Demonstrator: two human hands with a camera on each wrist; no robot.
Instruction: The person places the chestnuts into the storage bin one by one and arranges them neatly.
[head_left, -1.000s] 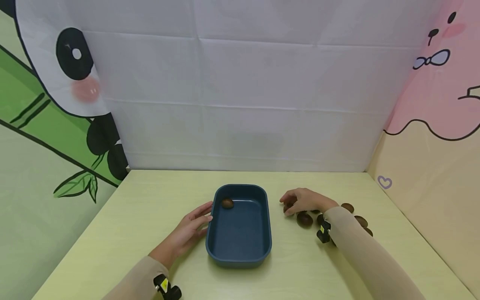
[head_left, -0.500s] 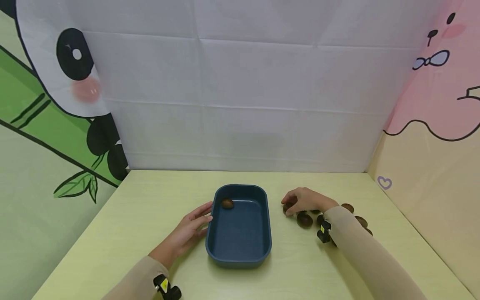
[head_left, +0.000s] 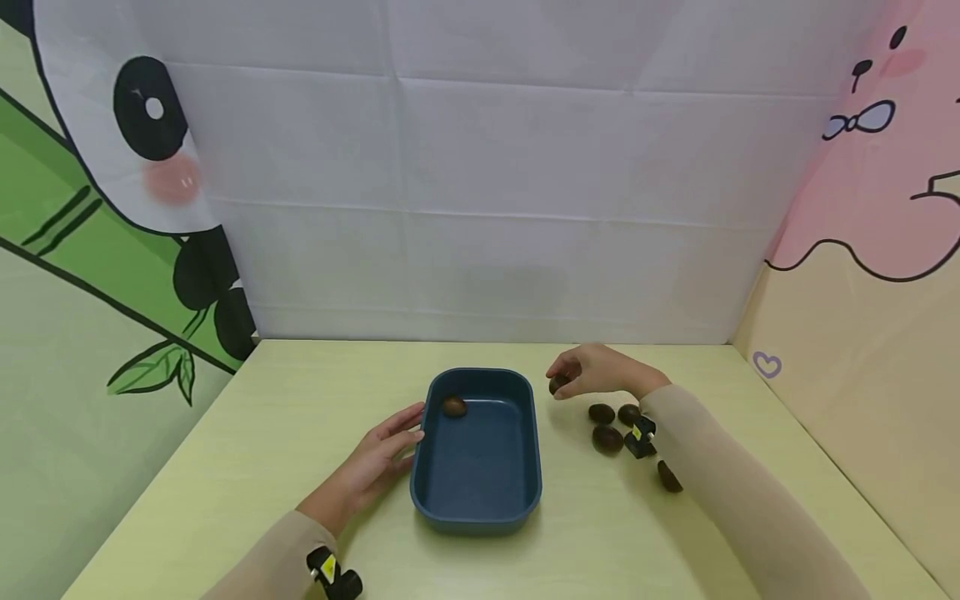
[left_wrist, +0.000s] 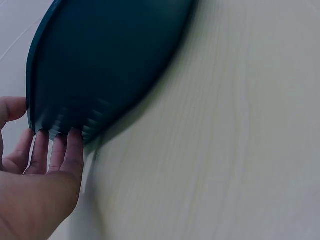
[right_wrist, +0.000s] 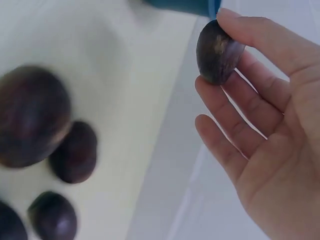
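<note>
Up off the table, my right hand (head_left: pixel 606 371) pinches a dark brown chestnut (right_wrist: pixel 215 55) between thumb and fingertips, to the right of the box's far end. My left hand (head_left: pixel 371 468) touches the left side of a deep blue rectangular box (head_left: pixel 477 475); its fingers are extended against the wall, as the left wrist view also shows. One chestnut (head_left: pixel 453 407) lies inside the box near its far left corner. Several loose chestnuts (head_left: pixel 607 439) lie on the table below my right hand, some partly covered by the right wrist camera and sleeve.
The pale yellow wooden table (head_left: pixel 337 387) ends at a white cloth backdrop (head_left: pixel 487 208). Cartoon-printed panels stand on the left and right. Another chestnut (head_left: pixel 669 477) sits nearer the right sleeve, which partly hides it.
My right hand has lifted a chestnut from the group and moved it up and slightly left. More of the loose chestnuts now show. The left hand and box have hardly moved.
</note>
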